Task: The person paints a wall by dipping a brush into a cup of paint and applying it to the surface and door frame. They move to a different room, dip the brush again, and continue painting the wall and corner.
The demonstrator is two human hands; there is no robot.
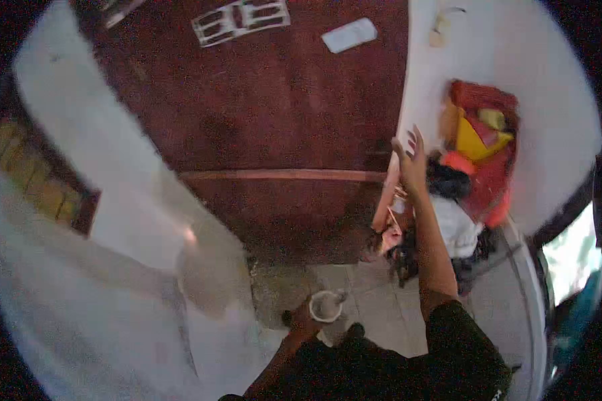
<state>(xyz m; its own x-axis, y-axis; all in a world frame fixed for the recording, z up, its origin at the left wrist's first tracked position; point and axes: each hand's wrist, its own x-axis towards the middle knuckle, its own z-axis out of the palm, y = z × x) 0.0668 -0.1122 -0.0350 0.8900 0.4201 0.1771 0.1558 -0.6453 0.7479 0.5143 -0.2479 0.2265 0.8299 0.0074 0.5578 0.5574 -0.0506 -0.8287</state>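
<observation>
Low in the view, my left hand [305,321] is wrapped round a white round-rimmed cup [326,306]. The cup's inside looks greyish, and blur hides what is in it. My right arm stretches forward, and my right hand [413,160] has its fingers spread with nothing in them. It is beside the edge where the dark red surface meets the white wall; I cannot tell whether it touches. Just right of that hand are a red basket [493,180] and a dark and white bundle [451,217], both blurred.
A dark red raised surface [281,107] with a lighter edge lies ahead. A white frame-like rack [241,21] and a white flat item [350,35] are on it. Yellow things [478,137] fill the basket. Pale tiles [374,301] cover the floor; white walls [134,194] flank both sides.
</observation>
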